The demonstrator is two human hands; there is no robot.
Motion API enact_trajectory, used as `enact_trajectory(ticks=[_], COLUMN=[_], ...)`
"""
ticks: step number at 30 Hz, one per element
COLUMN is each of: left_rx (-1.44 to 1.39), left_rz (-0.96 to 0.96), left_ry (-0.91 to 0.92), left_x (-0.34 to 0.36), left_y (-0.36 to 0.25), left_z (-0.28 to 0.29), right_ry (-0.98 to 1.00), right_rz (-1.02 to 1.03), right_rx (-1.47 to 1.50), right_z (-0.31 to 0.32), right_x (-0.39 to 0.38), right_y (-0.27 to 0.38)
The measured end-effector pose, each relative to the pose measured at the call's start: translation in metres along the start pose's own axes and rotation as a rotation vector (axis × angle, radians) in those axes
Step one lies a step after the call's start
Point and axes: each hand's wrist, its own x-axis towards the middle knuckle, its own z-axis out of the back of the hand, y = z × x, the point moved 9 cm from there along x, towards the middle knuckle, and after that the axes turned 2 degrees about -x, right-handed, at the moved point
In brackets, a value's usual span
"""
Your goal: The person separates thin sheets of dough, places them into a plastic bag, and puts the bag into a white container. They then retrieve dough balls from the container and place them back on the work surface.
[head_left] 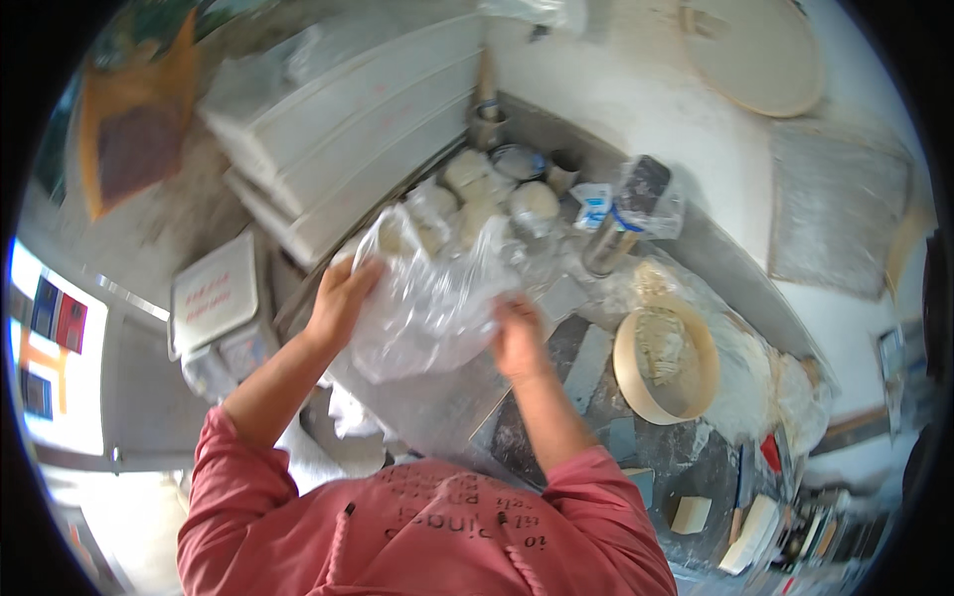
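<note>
I hold a crinkled clear plastic bag [422, 323] with both hands over the floury worktop. My left hand [348, 293] grips its upper left by the handle. My right hand [517, 333] grips its right side, fingers curled on the film. Just beyond the bag sit several pale, rounded lumps [537, 204], some in plastic, beside metal cups [562, 171] and a steel cylinder [603, 251]. To the right of my right hand, a round wooden-rimmed sieve [628, 392] holds pale crumbly material.
White stacked boxes [368, 99] stand at the back left above a lidded bin [214, 293]. Small pale blocks [691, 515] and long-handled tools [740, 487] lie at the lower right. A round board [755, 55] and a grey panel [835, 209] are against the wall.
</note>
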Motion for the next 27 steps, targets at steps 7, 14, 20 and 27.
enact_trajectory(ticks=[7, 14, 20, 27], left_rx=[0.097, 0.032, 0.256, 0.285], left_rz=[-0.482, -0.147, -0.326, -0.692], left_ry=[-0.192, -0.173, -0.267, 0.247], left_x=[-0.028, -0.046, -0.077, -0.135], left_y=[-0.031, -0.020, -0.034, -0.054], left_z=[-0.002, 0.000, -0.018, -0.126], right_ry=[0.123, 0.121, -0.106, 0.521], right_rz=[0.348, 0.341, 0.783, 0.133], right_rx=[-0.497, -0.593, -1.071, -1.050], right_z=[-0.040, -0.020, -0.022, -0.098], right_x=[-0.038, -0.037, -0.085, -0.085], right_y=[0.100, 0.106, 0.143, 0.016])
